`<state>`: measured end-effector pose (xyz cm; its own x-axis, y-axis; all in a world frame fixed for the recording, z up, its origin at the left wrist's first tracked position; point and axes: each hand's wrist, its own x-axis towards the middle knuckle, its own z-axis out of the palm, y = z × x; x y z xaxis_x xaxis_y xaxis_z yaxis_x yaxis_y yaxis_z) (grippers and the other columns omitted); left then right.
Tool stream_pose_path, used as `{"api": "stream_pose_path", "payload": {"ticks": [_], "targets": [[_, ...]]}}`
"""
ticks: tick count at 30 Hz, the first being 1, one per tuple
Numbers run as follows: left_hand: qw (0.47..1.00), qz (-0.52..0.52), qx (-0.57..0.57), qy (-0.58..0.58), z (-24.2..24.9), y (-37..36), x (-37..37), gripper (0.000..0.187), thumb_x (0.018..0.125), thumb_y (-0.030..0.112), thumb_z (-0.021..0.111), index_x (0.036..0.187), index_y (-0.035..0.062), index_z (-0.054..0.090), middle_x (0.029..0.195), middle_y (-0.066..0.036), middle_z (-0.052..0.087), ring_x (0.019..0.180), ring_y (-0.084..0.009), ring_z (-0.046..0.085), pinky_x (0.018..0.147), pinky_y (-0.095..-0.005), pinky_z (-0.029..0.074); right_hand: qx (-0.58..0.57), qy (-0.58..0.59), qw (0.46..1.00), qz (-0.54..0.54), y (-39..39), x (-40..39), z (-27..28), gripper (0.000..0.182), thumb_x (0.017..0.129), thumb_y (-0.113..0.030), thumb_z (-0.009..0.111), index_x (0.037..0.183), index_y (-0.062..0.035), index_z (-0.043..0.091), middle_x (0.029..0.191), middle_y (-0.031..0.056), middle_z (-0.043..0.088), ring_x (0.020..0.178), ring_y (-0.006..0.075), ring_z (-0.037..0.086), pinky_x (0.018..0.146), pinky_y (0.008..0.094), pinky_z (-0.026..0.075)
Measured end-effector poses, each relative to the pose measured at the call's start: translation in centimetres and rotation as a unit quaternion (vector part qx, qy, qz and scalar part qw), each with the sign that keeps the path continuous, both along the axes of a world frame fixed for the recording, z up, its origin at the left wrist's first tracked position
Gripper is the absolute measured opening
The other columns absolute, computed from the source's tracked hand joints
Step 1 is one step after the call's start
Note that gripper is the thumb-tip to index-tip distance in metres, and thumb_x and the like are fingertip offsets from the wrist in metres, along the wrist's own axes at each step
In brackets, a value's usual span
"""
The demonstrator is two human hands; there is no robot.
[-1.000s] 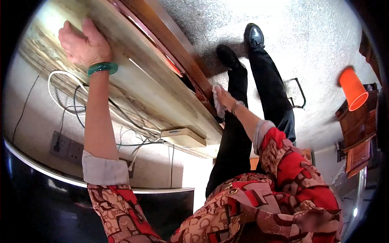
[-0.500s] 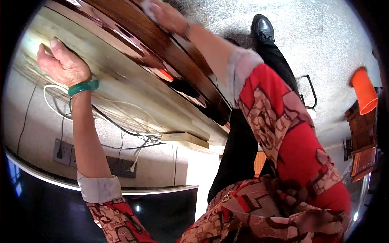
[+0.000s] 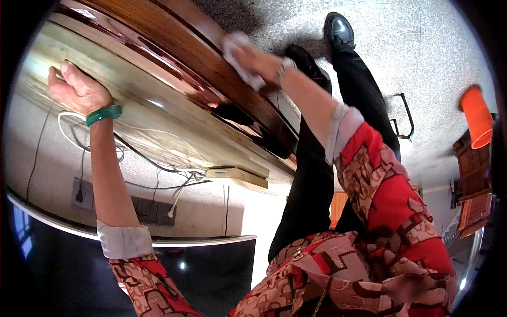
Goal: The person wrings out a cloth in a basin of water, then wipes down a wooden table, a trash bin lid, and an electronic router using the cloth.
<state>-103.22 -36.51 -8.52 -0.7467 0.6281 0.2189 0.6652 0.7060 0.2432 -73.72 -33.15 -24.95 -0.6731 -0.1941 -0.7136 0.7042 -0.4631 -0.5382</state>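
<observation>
My left hand (image 3: 82,92), with a green bangle (image 3: 104,114) at the wrist, rests on the pale marble-like top (image 3: 134,108). Its fingers are loosely bent, thumb apart, and nothing shows in it. A white cloth (image 3: 237,50) is in my right hand (image 3: 259,61), slightly blurred, against the outer edge of the dark reddish-brown glossy wood (image 3: 195,63). That wood runs diagonally alongside the pale top.
White and black cables (image 3: 158,168) lie near a flat cream box (image 3: 237,176). Wall sockets (image 3: 153,210) and a dark screen (image 3: 206,269) are at lower left. My legs and black shoes (image 3: 339,31) are on the speckled floor, with an orange bin (image 3: 475,119) at right.
My right hand has moved with the cloth down and to the right along the wood. My left hand has stayed nearly in place, and the view has shifted slightly.
</observation>
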Motion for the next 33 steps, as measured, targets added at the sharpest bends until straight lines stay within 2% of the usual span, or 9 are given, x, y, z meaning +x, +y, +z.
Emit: {"api": "stream_pose_path", "payload": {"ticks": [2, 3, 7, 9, 13, 19, 22, 29, 33], "targets": [[1.000, -0.002, -0.001, 0.003, 0.0, 0.1, 0.1, 0.066, 0.089, 0.046, 0.045, 0.125, -0.0094, 0.041, 0.120, -0.028, 0.043, 0.112, -0.0358, 0.040, 0.099, -0.0431, 0.029, -0.120, -0.023, 0.978, -0.169, 5.2, -6.5, 3.3, 0.052, 0.094, -0.051, 0.036, 0.076, -0.0070, 0.056, 0.056, 0.0051, 0.055, 0.050, 0.0105, 0.055, 0.043, 0.0281, 0.043], [1.000, -0.005, 0.006, 0.001, 0.0, 0.1, 0.0, 0.066, 0.089, 0.046, 0.046, 0.125, -0.0094, 0.041, 0.120, -0.028, 0.043, 0.112, -0.0358, 0.040, 0.099, -0.0429, 0.030, -0.108, 0.031, 0.964, -0.239, 5.4, -8.9, 2.9, 0.050, 0.092, -0.054, 0.037, 0.092, -0.0083, 0.058, 0.065, 0.0011, 0.054, 0.055, 0.0128, 0.050, 0.050, 0.0310, 0.042], [1.000, -0.010, 0.003, 0.001, 0.0, 0.0, -0.1, 0.067, 0.088, 0.046, 0.047, 0.125, -0.0095, 0.041, 0.119, -0.028, 0.042, 0.112, -0.0356, 0.041, 0.099, -0.0425, 0.030, 0.011, 0.034, 0.961, -0.275, 2.5, -11.8, 1.4, 0.051, 0.094, -0.049, 0.038, 0.090, -0.0034, 0.061, 0.073, 0.0074, 0.059, 0.067, 0.0168, 0.055, 0.059, 0.0321, 0.045], [1.000, -0.005, 0.000, 0.002, 0.0, 0.0, -0.1, 0.068, 0.088, 0.047, 0.047, 0.124, -0.0097, 0.041, 0.120, -0.028, 0.042, 0.112, -0.0357, 0.041, 0.099, -0.0425, 0.031, 0.214, 0.129, 0.922, -0.296, -0.1, -7.1, 1.5, 0.043, 0.094, -0.040, 0.041, 0.095, -0.0021, 0.062, 0.079, 0.0117, 0.062, 0.074, 0.0211, 0.057, 0.068, 0.0338, 0.046], [1.000, -0.002, -0.005, 0.011, 0.1, 0.2, 0.1, 0.069, 0.088, 0.048, 0.046, 0.124, -0.0096, 0.041, 0.120, -0.028, 0.042, 0.112, -0.0359, 0.042, 0.099, -0.0430, 0.031, 0.124, -0.084, 0.970, -0.192, -4.6, 4.3, 5.3, 0.033, 0.093, -0.031, 0.046, 0.100, -0.0016, 0.059, 0.091, 0.0218, 0.062, 0.085, 0.0363, 0.058, 0.077, 0.0390, 0.046], [1.000, 0.000, -0.020, 0.018, 0.0, -0.1, -0.2, 0.066, 0.088, 0.046, 0.046, 0.122, -0.0099, 0.042, 0.119, -0.027, 0.044, 0.112, -0.0377, 0.042, 0.099, -0.0439, 0.030, 0.122, -0.234, 0.962, 0.068, -6.0, 11.1, 8.4, 0.033, 0.092, -0.030, 0.046, 0.094, 0.0009, 0.058, 0.091, 0.0212, 0.062, 0.087, 0.0355, 0.058, 0.080, 0.0358, 0.045], [0.999, -0.014, -0.019, 0.032, 0.0, 0.0, -0.2, 0.066, 0.088, 0.046, 0.046, 0.122, -0.0095, 0.042, 0.119, -0.027, 0.045, 0.112, -0.0379, 0.042, 0.099, -0.0437, 0.030, 0.188, -0.173, 0.944, -0.210, -5.2, 8.0, 12.8, 0.026, 0.091, -0.024, 0.051, 0.093, 0.0001, 0.061, 0.093, 0.0185, 0.062, 0.091, 0.0305, 0.058, 0.085, 0.0348, 0.044], [0.999, -0.019, -0.016, 0.044, -0.2, 0.1, -0.2, 0.063, 0.088, 0.045, 0.047, 0.121, -0.0080, 0.044, 0.121, -0.026, 0.046, 0.115, -0.0388, 0.042, 0.100, -0.0449, 0.031, 0.250, 0.046, 0.926, -0.279, -3.1, -1.6, 14.2, 0.030, 0.092, -0.014, 0.046, 0.116, 0.0009, 0.056, 0.118, 0.0179, 0.053, 0.112, 0.0309, 0.049, 0.099, 0.0350, 0.035], [0.998, -0.026, -0.033, 0.046, 0.3, 0.1, -0.2, 0.059, 0.089, 0.039, 0.048, 0.123, -0.0088, 0.042, 0.120, -0.028, 0.044, 0.112, -0.0372, 0.042, 0.099, -0.0433, 0.031, 0.401, 0.217, 0.811, -0.367, 1.2, -13.2, 8.7, 0.032, 0.085, -0.018, 0.050, 0.111, -0.0008, 0.053, 0.115, 0.0173, 0.055, 0.107, 0.0385, 0.048, 0.099, 0.0452, 0.034]]}}
